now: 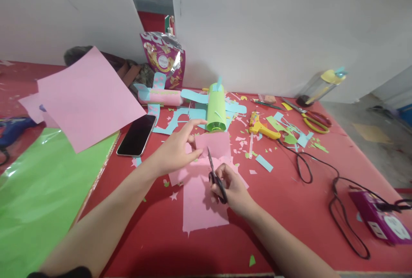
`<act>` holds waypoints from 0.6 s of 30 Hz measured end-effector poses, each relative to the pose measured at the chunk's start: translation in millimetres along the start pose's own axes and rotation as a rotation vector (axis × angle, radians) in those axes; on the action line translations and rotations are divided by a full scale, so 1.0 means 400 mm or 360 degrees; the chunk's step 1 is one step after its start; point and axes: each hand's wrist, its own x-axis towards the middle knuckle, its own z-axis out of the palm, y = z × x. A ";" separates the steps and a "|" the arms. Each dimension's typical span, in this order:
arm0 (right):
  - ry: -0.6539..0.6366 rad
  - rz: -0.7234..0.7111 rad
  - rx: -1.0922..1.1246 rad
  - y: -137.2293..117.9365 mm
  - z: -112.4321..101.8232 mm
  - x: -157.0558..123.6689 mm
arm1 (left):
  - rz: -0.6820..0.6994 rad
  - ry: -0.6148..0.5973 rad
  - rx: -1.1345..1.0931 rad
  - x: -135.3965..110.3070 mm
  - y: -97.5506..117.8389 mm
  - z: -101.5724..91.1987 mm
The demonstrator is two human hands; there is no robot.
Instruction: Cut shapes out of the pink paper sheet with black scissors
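Note:
My left hand (180,147) is at the left edge of a small pink paper piece (217,144), thumb and fingers closed on it. In my right hand (231,188) is a pair of black-handled scissors (216,177), its blades pointing up at the lower part of that piece. Beneath both hands lies a larger pink sheet (202,209) with a ragged end. Just beyond the held paper, a green paper tube (216,108) with light blue wings rests on the red table. To its left lies a pink tube (164,97) with blue parts.
A phone (137,135), a large pink sheet (90,102) and green sheets (48,192) lie left. On the right are a yellow glue gun (260,127) with a looping cord, pliers (313,119), a purple box (380,218) and paper scraps. A bottle (322,87) stands at the back right.

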 end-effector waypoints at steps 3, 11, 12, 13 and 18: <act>-0.0044 0.0055 -0.0024 -0.005 0.000 -0.002 | 0.0015 -0.0067 0.0070 -0.001 -0.003 -0.014; -0.0116 0.0144 -0.0042 -0.005 0.000 0.002 | 0.0001 -0.0246 0.0036 -0.002 -0.015 -0.039; -0.0120 0.0158 -0.0047 -0.003 -0.001 0.002 | 0.0003 -0.0264 0.0044 -0.002 -0.017 -0.042; -0.0120 0.0165 -0.0049 -0.002 -0.001 0.003 | 0.0002 -0.0284 0.0050 -0.002 -0.018 -0.044; -0.0122 0.0174 0.0003 0.001 -0.004 0.002 | -0.0016 -0.0356 0.0007 0.000 -0.025 -0.055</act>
